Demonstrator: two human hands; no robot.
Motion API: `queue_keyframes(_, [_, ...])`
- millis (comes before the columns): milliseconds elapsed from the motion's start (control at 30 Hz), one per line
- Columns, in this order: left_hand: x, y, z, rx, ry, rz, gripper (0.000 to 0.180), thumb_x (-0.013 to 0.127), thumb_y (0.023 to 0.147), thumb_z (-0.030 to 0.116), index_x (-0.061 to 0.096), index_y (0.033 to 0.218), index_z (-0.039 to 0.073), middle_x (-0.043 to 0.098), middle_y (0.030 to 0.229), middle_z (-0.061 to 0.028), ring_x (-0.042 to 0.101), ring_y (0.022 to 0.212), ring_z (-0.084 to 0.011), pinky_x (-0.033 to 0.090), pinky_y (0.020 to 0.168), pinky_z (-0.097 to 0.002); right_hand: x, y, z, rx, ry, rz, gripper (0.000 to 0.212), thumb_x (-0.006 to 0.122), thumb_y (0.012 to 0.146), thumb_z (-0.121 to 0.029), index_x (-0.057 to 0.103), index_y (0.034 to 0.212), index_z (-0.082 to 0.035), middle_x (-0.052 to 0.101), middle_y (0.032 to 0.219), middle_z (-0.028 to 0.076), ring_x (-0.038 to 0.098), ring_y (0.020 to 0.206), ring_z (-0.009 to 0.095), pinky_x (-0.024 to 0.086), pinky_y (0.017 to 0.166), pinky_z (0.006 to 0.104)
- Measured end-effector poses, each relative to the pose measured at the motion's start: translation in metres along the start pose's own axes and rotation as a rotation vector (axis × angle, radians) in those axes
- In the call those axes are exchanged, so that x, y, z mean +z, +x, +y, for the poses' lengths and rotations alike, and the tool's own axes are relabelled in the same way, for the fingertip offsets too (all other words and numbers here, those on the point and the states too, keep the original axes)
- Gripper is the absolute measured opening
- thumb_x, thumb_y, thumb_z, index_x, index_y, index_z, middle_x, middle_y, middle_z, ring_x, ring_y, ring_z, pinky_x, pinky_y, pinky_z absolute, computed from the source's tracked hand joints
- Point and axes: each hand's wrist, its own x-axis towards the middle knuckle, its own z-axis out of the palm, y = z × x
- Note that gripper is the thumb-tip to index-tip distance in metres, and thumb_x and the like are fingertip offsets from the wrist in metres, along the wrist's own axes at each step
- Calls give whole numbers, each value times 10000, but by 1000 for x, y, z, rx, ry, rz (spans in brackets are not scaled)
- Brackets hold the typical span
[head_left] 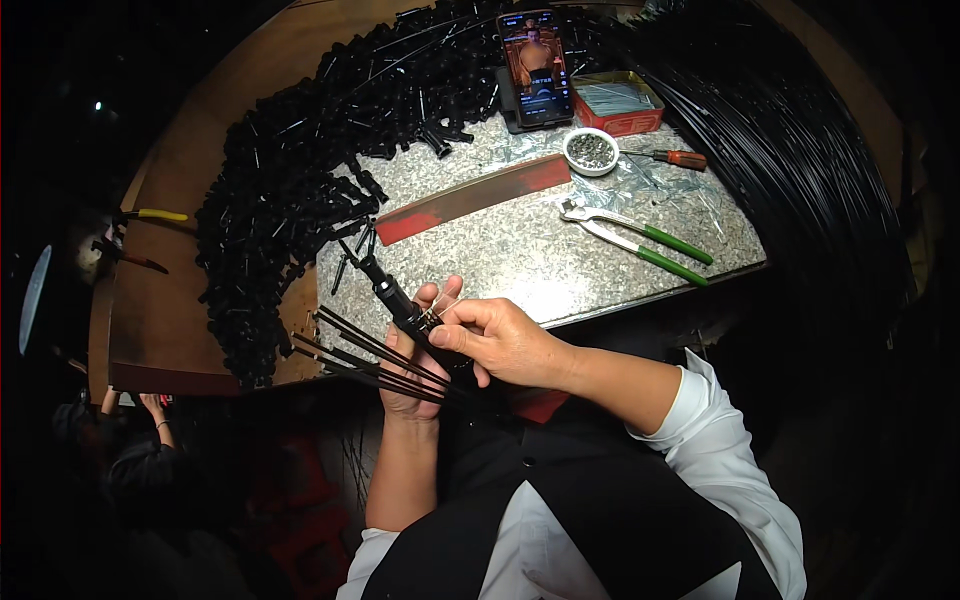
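Brown worktop (pixel 165 300) with a speckled grey slab sits under bright light, the room around it dark. Farthest left, towards 8 o'clock, another person's hands (pixel 155 405) show beyond its edge. At 10 o'clock lies a tool with a yellow handle (pixel 162 214), then a great heap of small black parts (pixel 290 190) that spreads up to 12.

Left of centre, at 8 o'clock, the left hand (pixel 412 370) has its grip closed around a black tube (pixel 388 292) and thin dark rods (pixel 370 367); the tube points up to the left, off the worktop's front edge, and the rods fan out below it. A red and brown bar (pixel 475 200) lies at 12. Near the centre, towards 5, the right hand (pixel 505 345) has thumb and fingertips together on a thin pale strand (pixel 447 302) beside the tube's lower end.

A propped phone (pixel 535 65) stands just past 12. At 1 o'clock come a white bowl (pixel 571 163) of small metal bits and, behind it, a red tin (pixel 635 123) of thin pins. Green-handled pliers (pixel 672 266) and an orange-handled screwdriver (pixel 685 159) lie at 2, with a mass of long black rods (pixel 800 130) beyond.
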Motion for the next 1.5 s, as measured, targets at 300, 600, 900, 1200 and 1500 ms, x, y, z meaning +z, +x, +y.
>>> queue_keyframes(300, [2, 3, 2, 79, -1, -36, 351, 557, 931, 170, 492, 1222, -15, 451, 1331, -255, 521, 1173, -310, 438, 1007, -459, 2, 3, -2, 11, -9, 0, 281, 549, 960, -253, 583, 804, -23, 534, 637, 0, 524, 448, 65, 388, 405, 190])
queue_keyframes(600, [-5, -1, 3, 13, 45, -13, 408, 579, 920, 241, 489, 1230, -10, 430, 1349, -262, 452, 1251, -343, 421, 1027, -455, -4, 8, 1, 41, 2, -47, 282, 556, 956, -254, 574, 791, -26, 528, 662, -9, 517, 462, 60, 403, 420, 190])
queue_keyframes(900, [2, -1, 5, -63, 82, -90, 579, 629, 872, 290, 416, 1319, -10, 316, 1435, -272, 367, 1315, -360, 394, 1044, -458, -7, 11, 7, 15, 0, -109, 282, 547, 960, -278, 542, 796, -50, 498, 640, -18, 503, 460, 61, 375, 412, 190])
queue_keyframes(1200, [6, -5, 10, 182, 130, 43, 428, 680, 848, 238, 515, 1193, 45, 481, 1313, -150, 447, 1247, -302, 346, 1082, -431, 10, 8, 5, -270, -185, 83, 253, 569, 950, -213, 532, 767, -41, 505, 648, -23, 452, 536, 69, 364, 490, 222])
queue_keyframes(1500, [33, -23, 16, 642, 733, 117, 514, 580, 936, 343, 516, 1196, -96, 594, 1111, -101, 565, 1007, -152, 442, 903, -292, 31, 19, 2, -568, -382, 240, 272, 607, 889, -102, 465, 694, 22, 433, 654, 95, 437, 591, 200, 372, 555, 327])
